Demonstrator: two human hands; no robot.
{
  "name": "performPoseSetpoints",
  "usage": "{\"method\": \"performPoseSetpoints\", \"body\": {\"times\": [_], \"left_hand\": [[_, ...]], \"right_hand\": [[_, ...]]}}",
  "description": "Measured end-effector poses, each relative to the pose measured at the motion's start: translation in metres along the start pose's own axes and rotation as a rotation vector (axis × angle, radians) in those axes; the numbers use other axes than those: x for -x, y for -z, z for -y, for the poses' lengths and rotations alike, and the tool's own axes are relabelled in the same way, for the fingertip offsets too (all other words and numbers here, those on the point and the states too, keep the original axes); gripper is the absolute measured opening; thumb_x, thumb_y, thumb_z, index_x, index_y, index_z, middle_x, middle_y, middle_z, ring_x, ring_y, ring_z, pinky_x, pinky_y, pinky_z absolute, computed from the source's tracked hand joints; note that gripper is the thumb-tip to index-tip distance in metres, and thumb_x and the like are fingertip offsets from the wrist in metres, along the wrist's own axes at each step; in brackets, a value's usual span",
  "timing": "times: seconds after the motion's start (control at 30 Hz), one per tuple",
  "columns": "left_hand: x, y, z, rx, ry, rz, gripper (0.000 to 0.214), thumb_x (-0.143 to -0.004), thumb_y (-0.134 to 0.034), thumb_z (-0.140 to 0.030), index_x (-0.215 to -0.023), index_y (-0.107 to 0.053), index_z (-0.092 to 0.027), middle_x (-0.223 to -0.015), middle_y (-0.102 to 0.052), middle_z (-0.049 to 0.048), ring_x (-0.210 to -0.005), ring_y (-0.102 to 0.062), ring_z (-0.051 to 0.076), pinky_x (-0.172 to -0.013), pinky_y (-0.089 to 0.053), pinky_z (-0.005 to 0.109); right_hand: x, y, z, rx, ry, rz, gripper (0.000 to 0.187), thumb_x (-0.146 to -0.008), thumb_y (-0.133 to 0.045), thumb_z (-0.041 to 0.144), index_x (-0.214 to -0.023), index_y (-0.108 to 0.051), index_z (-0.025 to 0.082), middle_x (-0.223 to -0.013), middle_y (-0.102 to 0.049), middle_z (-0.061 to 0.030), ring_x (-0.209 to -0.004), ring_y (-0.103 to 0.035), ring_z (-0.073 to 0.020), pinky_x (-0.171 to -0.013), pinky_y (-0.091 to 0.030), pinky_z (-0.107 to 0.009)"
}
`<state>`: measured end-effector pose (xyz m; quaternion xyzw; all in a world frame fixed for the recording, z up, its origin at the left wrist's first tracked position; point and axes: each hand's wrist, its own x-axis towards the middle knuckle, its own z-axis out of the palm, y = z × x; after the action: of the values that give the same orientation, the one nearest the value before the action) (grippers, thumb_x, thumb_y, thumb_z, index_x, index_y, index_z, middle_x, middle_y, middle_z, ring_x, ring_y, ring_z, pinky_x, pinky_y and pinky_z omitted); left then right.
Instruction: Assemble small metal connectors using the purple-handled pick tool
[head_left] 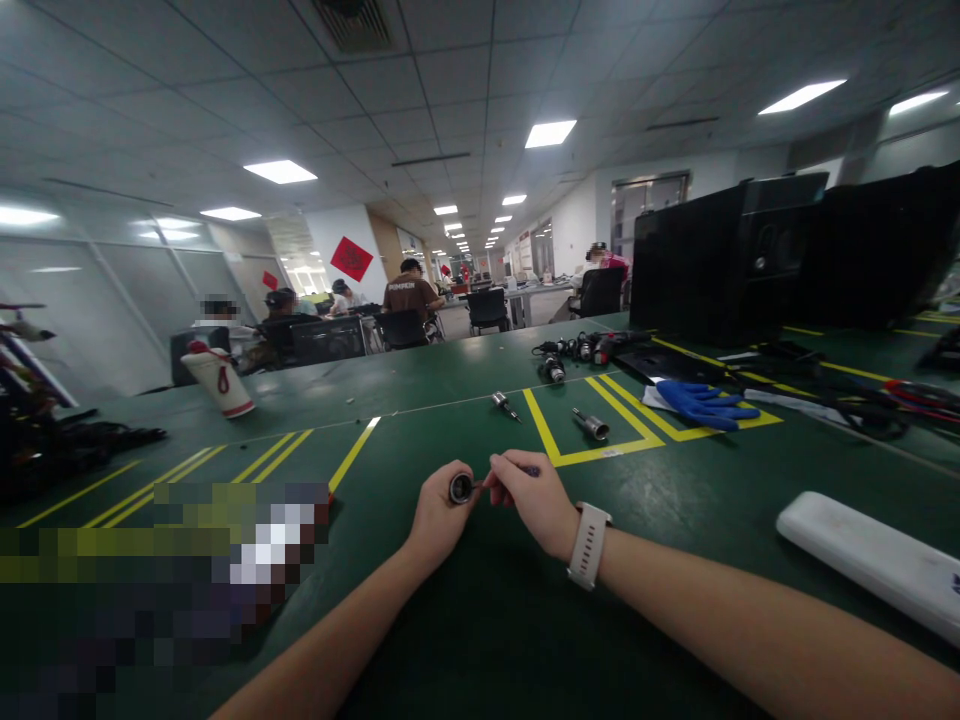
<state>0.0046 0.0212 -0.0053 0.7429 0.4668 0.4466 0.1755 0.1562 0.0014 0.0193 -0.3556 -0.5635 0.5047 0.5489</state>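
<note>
My left hand [437,517] is closed around a small round metal part [460,488], its open end turned toward me. My right hand [529,494], with a white watch on the wrist, pinches a thin dark tool [525,470] whose tip meets that part. Both hands rest low over the green table [465,600]. Beyond them lie a small metal bit [504,404] and a metal socket [592,425], the socket inside a yellow-taped square.
A blue glove [703,404] lies at the right, near a pile of dark parts [581,349] and black monitors [720,260]. A white flat case [874,562] sits at the near right. A white bottle [219,379] stands at the left. Several people sit at desks behind.
</note>
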Motion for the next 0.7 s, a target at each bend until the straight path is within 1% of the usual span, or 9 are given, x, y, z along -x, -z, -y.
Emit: {"method": "performPoseSetpoints", "body": {"times": [0.13, 0.2, 0.27, 0.33, 0.43, 0.5, 0.57, 0.7], "left_hand": [[-0.0002, -0.0011, 0.0018, 0.001, -0.007, -0.013, 0.014, -0.070, -0.058, -0.023, -0.061, -0.049, -0.018, -0.059, -0.045, -0.0049, -0.053, -0.042, 0.011, -0.052, -0.035, 0.022], [-0.0004, -0.0012, 0.0015, 0.006, -0.012, -0.009, 0.014, -0.070, -0.058, -0.024, -0.061, -0.048, -0.018, -0.059, -0.046, -0.0050, -0.053, -0.042, 0.011, -0.051, -0.035, 0.022], [-0.0007, -0.0011, 0.0011, 0.008, -0.018, -0.006, 0.015, -0.070, -0.058, -0.024, -0.061, -0.048, -0.018, -0.059, -0.046, -0.0048, -0.053, -0.043, 0.011, -0.051, -0.035, 0.022], [-0.0009, -0.0010, 0.0009, 0.002, -0.023, -0.004, 0.015, -0.069, -0.058, -0.024, -0.060, -0.048, -0.018, -0.059, -0.046, -0.0046, -0.054, -0.043, 0.011, -0.051, -0.035, 0.022], [-0.0008, -0.0011, 0.0015, -0.011, -0.030, 0.005, 0.015, -0.071, -0.057, -0.023, -0.059, -0.048, -0.018, -0.059, -0.046, -0.0041, -0.055, -0.044, 0.012, -0.053, -0.036, 0.023], [-0.0005, -0.0010, 0.0023, -0.018, -0.035, 0.010, 0.016, -0.072, -0.056, -0.022, -0.059, -0.048, -0.018, -0.059, -0.047, -0.0038, -0.057, -0.045, 0.012, -0.054, -0.036, 0.023], [0.0000, -0.0007, 0.0030, -0.023, -0.037, 0.009, 0.015, -0.072, -0.056, -0.022, -0.059, -0.048, -0.018, -0.060, -0.046, -0.0038, -0.057, -0.044, 0.012, -0.054, -0.036, 0.023], [0.0008, 0.0001, 0.0034, -0.023, -0.037, 0.009, 0.014, -0.071, -0.057, -0.021, -0.062, -0.048, -0.018, -0.061, -0.046, -0.0040, -0.056, -0.044, 0.012, -0.053, -0.036, 0.023]], "right_hand": [[-0.0024, 0.0002, -0.0017, -0.077, -0.092, -0.046, 0.031, -0.079, -0.045, 0.033, -0.055, -0.056, 0.016, -0.048, -0.050, 0.0019, -0.047, -0.046, -0.0104, -0.047, -0.034, -0.024], [-0.0023, 0.0008, -0.0018, -0.099, -0.116, -0.055, 0.031, -0.079, -0.044, 0.034, -0.057, -0.055, 0.016, -0.049, -0.050, 0.0012, -0.047, -0.046, -0.0106, -0.047, -0.034, -0.024], [-0.0012, 0.0013, -0.0013, -0.100, -0.111, -0.051, 0.031, -0.080, -0.043, 0.034, -0.058, -0.056, 0.015, -0.051, -0.051, 0.0009, -0.048, -0.047, -0.0109, -0.048, -0.036, -0.024], [0.0003, 0.0013, -0.0001, -0.077, -0.076, -0.040, 0.030, -0.080, -0.045, 0.033, -0.059, -0.057, 0.016, -0.052, -0.051, 0.0013, -0.050, -0.047, -0.0111, -0.050, -0.036, -0.025], [0.0025, 0.0003, 0.0022, -0.017, -0.011, -0.021, 0.030, -0.079, -0.052, 0.032, -0.054, -0.059, 0.017, -0.051, -0.052, 0.0022, -0.053, -0.047, -0.0113, -0.054, -0.034, -0.025], [0.0031, -0.0006, 0.0032, 0.011, 0.006, -0.012, 0.029, -0.077, -0.055, 0.030, -0.051, -0.059, 0.017, -0.049, -0.051, 0.0025, -0.053, -0.047, -0.0114, -0.055, -0.033, -0.026], [0.0027, -0.0008, 0.0030, 0.009, -0.009, -0.005, 0.030, -0.077, -0.054, 0.030, -0.051, -0.059, 0.016, -0.048, -0.051, 0.0025, -0.052, -0.046, -0.0114, -0.054, -0.033, -0.026], [0.0002, 0.0019, -0.0001, -0.061, -0.093, -0.018, 0.031, -0.080, -0.046, 0.032, -0.056, -0.057, 0.016, -0.050, -0.052, 0.0019, -0.049, -0.047, -0.0113, -0.050, -0.034, -0.025]]}}
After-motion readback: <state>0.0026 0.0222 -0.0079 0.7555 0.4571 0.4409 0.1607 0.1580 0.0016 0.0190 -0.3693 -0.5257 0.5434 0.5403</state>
